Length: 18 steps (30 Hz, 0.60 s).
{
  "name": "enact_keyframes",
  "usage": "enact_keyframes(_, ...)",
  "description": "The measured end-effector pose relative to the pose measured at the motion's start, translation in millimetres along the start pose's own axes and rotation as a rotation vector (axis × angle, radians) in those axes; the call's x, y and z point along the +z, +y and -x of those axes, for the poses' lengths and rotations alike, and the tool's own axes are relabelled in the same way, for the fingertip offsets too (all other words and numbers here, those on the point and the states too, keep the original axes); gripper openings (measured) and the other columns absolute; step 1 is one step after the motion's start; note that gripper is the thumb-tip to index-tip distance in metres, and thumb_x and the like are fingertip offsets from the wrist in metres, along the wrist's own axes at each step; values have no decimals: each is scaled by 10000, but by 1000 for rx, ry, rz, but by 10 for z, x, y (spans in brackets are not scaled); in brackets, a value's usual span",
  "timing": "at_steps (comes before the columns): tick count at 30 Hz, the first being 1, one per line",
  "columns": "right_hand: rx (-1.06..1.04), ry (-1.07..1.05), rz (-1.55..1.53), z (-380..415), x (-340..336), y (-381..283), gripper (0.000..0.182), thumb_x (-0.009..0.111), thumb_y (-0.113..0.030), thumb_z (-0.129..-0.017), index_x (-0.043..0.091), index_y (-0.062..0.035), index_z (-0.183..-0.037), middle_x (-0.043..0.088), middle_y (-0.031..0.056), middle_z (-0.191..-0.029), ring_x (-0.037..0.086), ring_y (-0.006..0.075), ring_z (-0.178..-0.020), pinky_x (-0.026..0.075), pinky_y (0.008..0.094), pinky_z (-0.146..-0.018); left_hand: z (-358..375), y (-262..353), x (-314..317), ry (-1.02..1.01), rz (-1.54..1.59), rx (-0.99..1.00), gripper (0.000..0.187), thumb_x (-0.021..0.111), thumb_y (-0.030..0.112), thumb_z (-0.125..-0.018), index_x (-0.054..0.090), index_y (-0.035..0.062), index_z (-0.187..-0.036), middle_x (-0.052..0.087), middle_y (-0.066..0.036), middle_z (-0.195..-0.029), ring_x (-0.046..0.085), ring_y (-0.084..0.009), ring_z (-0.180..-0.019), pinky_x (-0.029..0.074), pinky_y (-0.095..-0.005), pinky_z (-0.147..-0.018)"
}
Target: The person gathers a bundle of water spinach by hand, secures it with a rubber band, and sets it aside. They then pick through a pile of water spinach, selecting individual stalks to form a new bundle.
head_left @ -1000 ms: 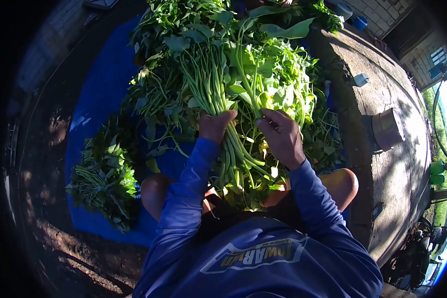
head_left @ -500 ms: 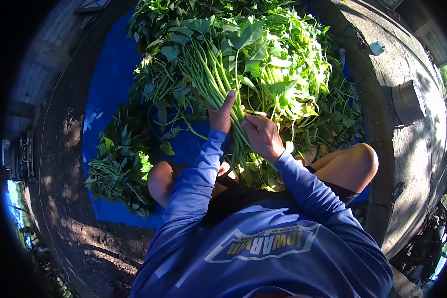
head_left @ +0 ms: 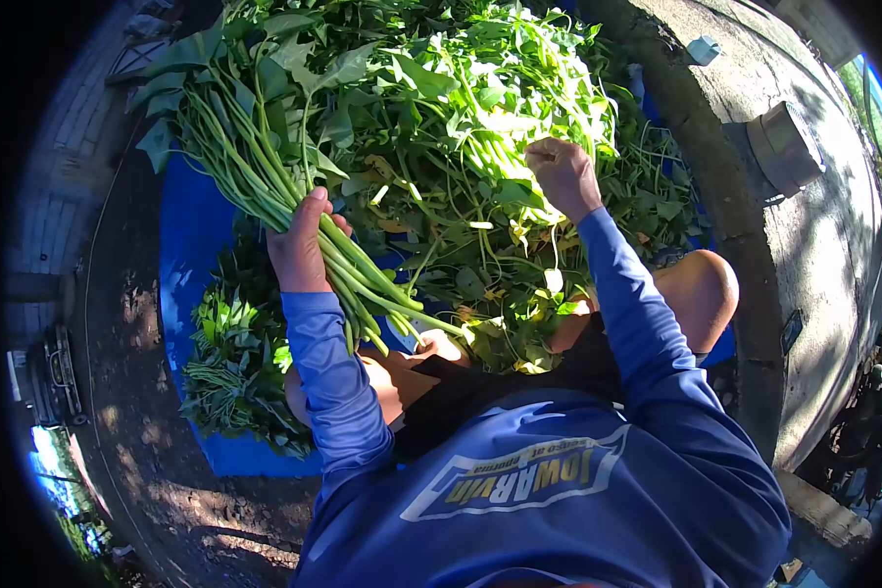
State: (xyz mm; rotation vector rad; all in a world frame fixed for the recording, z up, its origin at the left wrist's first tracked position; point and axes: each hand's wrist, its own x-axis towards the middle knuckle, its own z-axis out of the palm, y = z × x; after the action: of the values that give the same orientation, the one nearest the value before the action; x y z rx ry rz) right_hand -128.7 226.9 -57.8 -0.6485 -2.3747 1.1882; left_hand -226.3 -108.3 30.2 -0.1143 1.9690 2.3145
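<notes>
1. Holding a bundle of green stems (head_left: 255,181) is the left grip (head_left: 302,245), closed around its lower part, thumb laid along the top. The bundle sits to the person's left, slanting, with leaves fanned at the far end and bare stem ends hanging toward the lap.

2. The right grip (head_left: 563,176) is at the sunlit leafy pile (head_left: 559,73), well apart from the bundle. Its fingers are curled inward; I cannot tell whether a stem is pinched between them.

3. Judging by this pose, the step in hand is handling stems at the pile with the right while the left bears the bundle.

4. As I read it, the next move calls for a clean pinch on a single stem by the right, and a left grip firm enough to keep the bundle together without crushing the stems. Tangled greens about the pile could snag.

5. Pale stem pieces (head_left: 480,225) lie between the two hands; loose or attached, I cannot say.

6. A side bunch (head_left: 230,387) rests on the blue sheet (head_left: 191,225), near the left forearm. On the right, a round container (head_left: 784,150) stands on a concrete ledge (head_left: 735,225).
</notes>
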Motion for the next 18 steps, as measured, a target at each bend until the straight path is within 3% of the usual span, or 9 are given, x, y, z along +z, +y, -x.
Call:
enact_keyframes(2, -167, 3, 93, -154, 175, 73, 210, 707, -195, -880, 791, -51, -1007, 790, 131, -924, 765, 223, -840, 583, 356, -788, -21, 81, -6, 49, 38, 9, 296, 822, 224, -866, 657, 34, -1021, 644, -63, -819, 655, -165, -614, 583, -329, -541)
enact_keyframes(3, -135, 25, 218, -221, 326, 124, 214, 694, -245, -876, 770, -45, -895, 766, 122, -806, 753, 244, -754, 583, 382, -726, -21, 97, -16, 68, 50, -12, 297, 822, 225, -867, 657, 33, -1022, 644, -64, -820, 655, -165, -615, 586, -329, -543)
enact_keyframes(5, 25, -245, 323, -475, 640, 328, 261, 692, -297, -862, 724, -49, -786, 722, 117, -705, 734, 282, -701, 572, 419, -663, -17, 73, -15, 56, 89, -32, 301, 824, 230, -867, 655, 32, -1018, 647, -66, -822, 659, -168, -617, 588, -331, -545)
enact_keyframes(7, -42, 10, 566, -370, 750, 352, 272, 702, -348, -851, 747, -80, -870, 724, 115, -771, 708, 252, -700, 570, 398, -666, -8, 34, 17, 38, 110, -36, 301, 822, 234, -867, 652, 28, -1007, 652, -67, -821, 665, -173, -620, 591, -337, -547)
enact_keyframes(9, 19, -205, 345, -291, 417, 9, 314, 713, -351, -856, 767, -70, -985, 743, 124, -857, 712, 232, -780, 575, 373, -735, 35, 20, 36, -18, 56, -89, 298, 831, 283, -876, 680, 37, -950, 664, -45, -826, 672, -153, -684, 603, -334, -636)
enact_keyframes(13, 341, -280, -31, -582, -4, -99, 308, 728, -280, -934, 752, -74, -1162, 739, 38, -963, 657, 126, -861, 545, 321, -791, 44, -90, 92, -84, 53, -135, 280, 821, 265, -870, 673, 58, -988, 675, -52, -831, 682, -165, -664, 596, -335, -592)
enact_keyframes(15, 340, -319, -262, -826, -191, 115, 256, 712, -248, -966, 756, -71, -1146, 735, 15, -976, 651, 106, -881, 527, 295, -796, 48, -126, 112, -103, 58, -160, 282, 819, 259, -869, 669, 60, -1001, 670, -52, -814, 679, -170, -644, 592, -335, -580)
enact_keyframes(17, 479, -332, -447, -788, -615, -334, 284, 701, -205, -987, 735, -13, -1194, 735, 34, -1084, 666, 111, -931, 541, 290, -844, 41, -181, 114, -133, 54, -162, 284, 819, 254, -866, 668, 59, -1007, 667, -52, -803, 674, -175, -622, 587, -336, -564)
enact_keyframes(18, 358, -336, -546, -843, -771, -324, 293, 696, -196, -991, 725, 0, -1206, 734, 40, -1092, 669, 107, -936, 547, 292, -850, 19, -205, 99, -149, 51, -145, 285, 820, 251, -863, 668, 58, -1007, 666, -52, -801, 671, -177, -611, 584, -338, -553)
